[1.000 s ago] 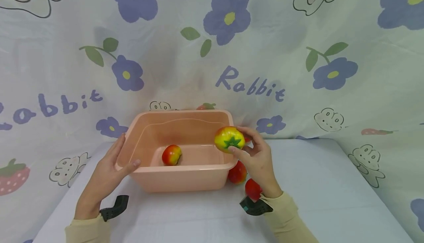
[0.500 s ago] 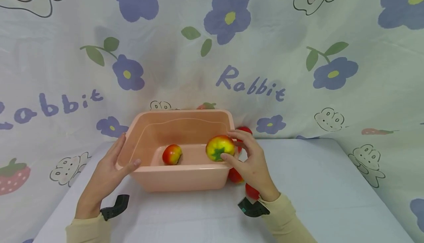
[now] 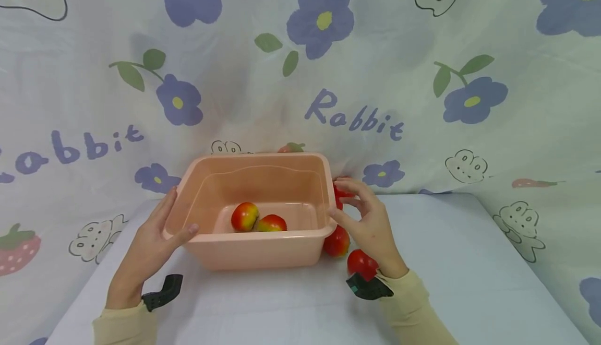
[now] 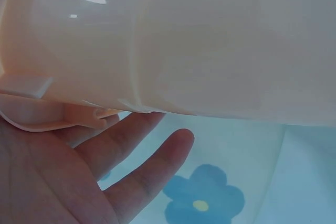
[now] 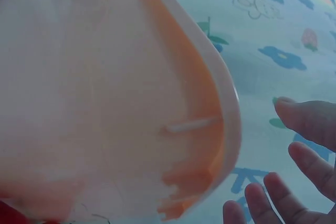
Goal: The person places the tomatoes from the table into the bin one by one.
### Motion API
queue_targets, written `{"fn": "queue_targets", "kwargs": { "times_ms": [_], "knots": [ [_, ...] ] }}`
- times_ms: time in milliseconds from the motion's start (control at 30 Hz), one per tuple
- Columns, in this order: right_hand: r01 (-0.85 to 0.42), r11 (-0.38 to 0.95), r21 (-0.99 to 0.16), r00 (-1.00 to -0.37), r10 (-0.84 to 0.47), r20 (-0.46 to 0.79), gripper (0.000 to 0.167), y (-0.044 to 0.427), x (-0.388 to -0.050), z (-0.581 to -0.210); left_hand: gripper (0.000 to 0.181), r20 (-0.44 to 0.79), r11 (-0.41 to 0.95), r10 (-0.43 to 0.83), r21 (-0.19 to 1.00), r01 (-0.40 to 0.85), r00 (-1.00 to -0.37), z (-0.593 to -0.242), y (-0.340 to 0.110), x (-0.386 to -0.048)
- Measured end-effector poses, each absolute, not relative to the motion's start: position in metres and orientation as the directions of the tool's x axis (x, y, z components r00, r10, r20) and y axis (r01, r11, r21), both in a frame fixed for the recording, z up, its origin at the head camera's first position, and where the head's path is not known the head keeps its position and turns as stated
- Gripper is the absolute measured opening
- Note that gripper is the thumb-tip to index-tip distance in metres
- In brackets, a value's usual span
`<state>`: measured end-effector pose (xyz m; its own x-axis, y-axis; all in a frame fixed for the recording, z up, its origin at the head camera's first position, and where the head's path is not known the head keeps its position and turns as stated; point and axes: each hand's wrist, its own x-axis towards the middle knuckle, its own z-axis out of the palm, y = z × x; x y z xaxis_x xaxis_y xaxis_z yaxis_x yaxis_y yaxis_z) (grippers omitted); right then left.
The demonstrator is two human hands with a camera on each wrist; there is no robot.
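Note:
A peach-coloured plastic basin (image 3: pixel 258 253) stands on the white table, with two red-and-yellow apple-like fruits (image 3: pixel 244 216) lying inside near its front wall. My left hand (image 3: pixel 149 243) holds the basin's front left corner, thumb over the rim and fingers along the outer side. Just beyond the right rim, my right hand (image 3: pixel 373 225) has its fingers spread and loosely bent around nothing. Several red fruits sit outside the basin on that side: one (image 3: pixel 336 242) by the wall, one (image 3: pixel 362 264) near the wrist, and red fruit (image 3: pixel 343 191) partly hidden behind the fingers.
A white cloth with blue flowers, rabbits and lettering (image 3: pixel 354 118) hangs directly behind the basin. The white tabletop (image 3: pixel 451 266) extends to the right and in front. Dark straps (image 3: pixel 163 293) circle both wrists.
My right hand lowered the fruit over the right rim into the basin and let it go; it lies beside the other one. The right hand then drew back rightward. My left hand stayed put.

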<state>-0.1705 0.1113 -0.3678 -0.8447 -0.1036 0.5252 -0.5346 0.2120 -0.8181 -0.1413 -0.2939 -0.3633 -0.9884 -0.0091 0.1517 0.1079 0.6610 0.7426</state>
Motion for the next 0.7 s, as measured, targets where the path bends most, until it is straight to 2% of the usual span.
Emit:
{"fn": "queue_targets", "kwargs": {
  "times_ms": [367, 700],
  "knots": [
    [-0.504, 0.094, -0.859, -0.863, -0.094, 0.496, 0.050, 0.130, -0.174, -0.369, 0.095, 0.141, 0.659, -0.017, 0.746, 0.095, -0.990, -0.363, -0.292, -0.140],
    [-0.408, 0.137, -0.903, -0.913, -0.066, 0.402, 0.052, 0.146, -0.170, -0.379, 0.095, 0.154, 0.635, 0.007, 0.762, 0.124, -0.988, -0.362, -0.295, -0.140]
  ]
}}
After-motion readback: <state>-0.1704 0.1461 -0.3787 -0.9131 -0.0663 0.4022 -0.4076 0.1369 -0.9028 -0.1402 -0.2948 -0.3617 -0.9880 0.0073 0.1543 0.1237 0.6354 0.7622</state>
